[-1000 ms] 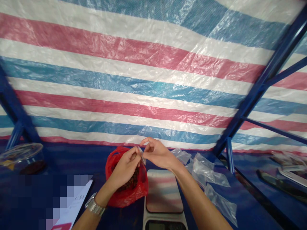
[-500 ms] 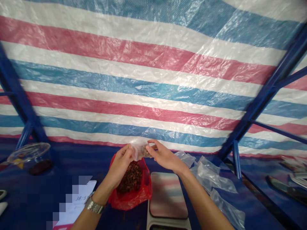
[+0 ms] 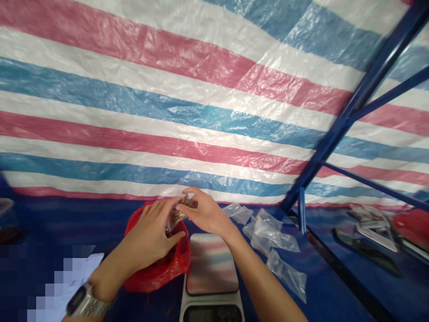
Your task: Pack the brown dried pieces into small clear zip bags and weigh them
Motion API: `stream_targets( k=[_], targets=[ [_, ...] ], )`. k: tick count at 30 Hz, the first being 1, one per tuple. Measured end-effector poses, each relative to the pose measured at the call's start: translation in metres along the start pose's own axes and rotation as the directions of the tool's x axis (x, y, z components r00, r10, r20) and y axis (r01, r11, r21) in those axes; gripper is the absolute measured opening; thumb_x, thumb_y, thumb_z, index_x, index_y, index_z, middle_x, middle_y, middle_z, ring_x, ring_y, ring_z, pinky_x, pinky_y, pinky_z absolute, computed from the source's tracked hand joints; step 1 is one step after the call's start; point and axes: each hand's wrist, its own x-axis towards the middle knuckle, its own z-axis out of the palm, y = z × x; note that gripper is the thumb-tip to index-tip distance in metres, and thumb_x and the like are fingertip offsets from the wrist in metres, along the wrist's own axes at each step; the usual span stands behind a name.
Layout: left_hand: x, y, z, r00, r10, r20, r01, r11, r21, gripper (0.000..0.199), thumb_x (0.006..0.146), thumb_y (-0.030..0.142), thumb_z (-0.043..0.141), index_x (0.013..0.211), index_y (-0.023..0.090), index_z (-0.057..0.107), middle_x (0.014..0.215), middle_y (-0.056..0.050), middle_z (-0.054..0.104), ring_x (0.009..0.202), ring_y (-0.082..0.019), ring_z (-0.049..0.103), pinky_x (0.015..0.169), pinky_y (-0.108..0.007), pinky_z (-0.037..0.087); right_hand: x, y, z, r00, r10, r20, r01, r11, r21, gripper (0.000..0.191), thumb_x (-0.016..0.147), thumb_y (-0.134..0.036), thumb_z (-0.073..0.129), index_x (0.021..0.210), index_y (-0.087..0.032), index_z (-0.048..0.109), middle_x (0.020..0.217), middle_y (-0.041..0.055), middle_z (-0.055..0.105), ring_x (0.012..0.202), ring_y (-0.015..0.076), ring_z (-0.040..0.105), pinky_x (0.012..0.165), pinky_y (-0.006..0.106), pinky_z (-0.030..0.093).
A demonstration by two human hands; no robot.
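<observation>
Between my hands is a small clear bag [image 3: 176, 216] with brown bits in it, tilted above a red plastic bag [image 3: 157, 278]. My right hand [image 3: 204, 210] pinches the small bag's upper end between thumb and fingers. Around its lower left side lies my left hand [image 3: 156, 232], thumb apart from the fingers, which are partly hidden behind the bag. The red bag's contents are mostly covered by my left hand. A scale [image 3: 212, 264] with a shiny plate stands just right of the red bag.
Several clear bags [image 3: 271, 232] lie right of the scale. A sheet [image 3: 72, 277] is at lower left, a clear tub [image 3: 7, 219] at the far left. Blue bars [image 3: 330, 138] and a striped sheet [image 3: 187, 112] stand behind. Dark and red items lie far right.
The view has shifted right. My left hand has turned from pinching the small bag's left end to lying along it with the thumb spread. The small bag has tilted from nearly level.
</observation>
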Motion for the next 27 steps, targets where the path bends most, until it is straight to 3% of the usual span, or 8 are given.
stream_targets(
  k=[3,6,12,16,19,21,25,27],
  targets=[
    [0.000,0.002,0.005,0.997,-0.056,0.047,0.056,0.998,-0.001,0.066,0.086,0.033,0.067,0.148,0.024,0.046,0.126,-0.013,0.072,0.117,-0.036,0.065,0.103,-0.049,0.046,-0.002,-0.009,0.000,0.999,0.036,-0.007,-0.037,0.999,-0.038,0.045,0.087,-0.037,0.075,0.127,-0.023,0.060,0.084,-0.0006,0.068,0.076,0.0179,0.064,0.066,0.029,0.048],
    [0.000,0.000,0.004,0.996,-0.080,0.027,0.081,0.994,-0.068,0.069,0.083,0.035,0.072,0.147,0.025,0.048,0.126,-0.013,0.072,0.116,-0.035,0.066,0.098,-0.045,0.049,-0.006,-0.018,-0.001,0.999,0.043,0.016,-0.043,0.998,-0.037,0.049,0.086,-0.027,0.074,0.132,-0.023,0.057,0.085,-0.0006,0.070,0.075,0.0177,0.066,0.067,0.029,0.048],
    [0.002,-0.002,0.001,0.991,-0.102,0.091,0.115,0.982,-0.152,0.017,0.092,0.033,0.059,0.108,0.025,0.061,0.106,-0.007,0.076,0.096,-0.028,0.071,0.084,-0.037,0.050,-0.007,-0.023,0.004,0.994,0.084,0.063,-0.080,0.995,-0.054,0.058,0.087,-0.022,0.073,0.142,-0.024,0.054,0.096,0.0031,0.073,0.073,0.0174,0.066,0.069,0.029,0.048],
    [0.003,0.001,-0.004,0.979,-0.108,0.172,0.144,0.967,-0.210,0.024,0.093,0.030,0.056,0.116,0.026,0.058,0.099,-0.005,0.075,0.086,-0.025,0.071,0.075,-0.033,0.048,-0.005,-0.021,0.006,0.997,0.064,0.043,-0.063,0.997,-0.034,0.052,0.087,-0.014,0.068,0.137,-0.023,0.057,0.104,0.0040,0.071,0.072,0.0145,0.064,0.067,0.027,0.047],
    [0.002,0.003,-0.007,0.974,-0.114,0.194,0.145,0.978,-0.153,0.021,0.090,0.024,0.054,0.111,0.025,0.058,0.093,-0.004,0.073,0.080,-0.024,0.068,0.070,-0.032,0.045,-0.003,-0.018,0.007,0.999,0.036,0.019,-0.035,0.999,-0.036,0.049,0.087,-0.012,0.066,0.134,-0.023,0.060,0.099,0.0027,0.071,0.069,0.0139,0.063,0.064,0.026,0.045],
    [0.000,0.003,-0.006,0.975,-0.112,0.191,0.132,0.987,-0.094,0.018,0.089,0.022,0.054,0.106,0.025,0.058,0.091,-0.005,0.073,0.081,-0.024,0.068,0.071,-0.033,0.044,-0.002,-0.016,0.008,0.999,0.046,0.005,-0.045,0.998,-0.044,0.047,0.087,-0.011,0.064,0.133,-0.023,0.062,0.093,0.0017,0.072,0.067,0.0143,0.063,0.062,0.026,0.045],
    [-0.001,0.001,-0.003,0.991,-0.062,0.116,0.065,0.998,-0.024,0.032,0.084,0.029,0.066,0.115,0.025,0.061,0.110,-0.010,0.073,0.105,-0.031,0.068,0.089,-0.039,0.047,-0.001,-0.015,0.010,0.999,0.034,-0.019,-0.035,0.998,-0.060,0.047,0.087,-0.012,0.065,0.133,-0.024,0.065,0.092,0.0025,0.074,0.068,0.0156,0.065,0.061,0.026,0.044],
    [-0.001,0.000,-0.001,0.994,-0.064,0.093,0.066,0.998,-0.020,0.030,0.086,0.032,0.064,0.115,0.024,0.063,0.111,-0.010,0.074,0.105,-0.031,0.068,0.091,-0.040,0.047,-0.002,-0.016,0.009,1.000,0.009,-0.010,-0.009,0.998,-0.067,0.044,0.089,-0.014,0.066,0.132,-0.024,0.066,0.090,0.0030,0.075,0.069,0.0169,0.065,0.062,0.027,0.044]
  ],
)
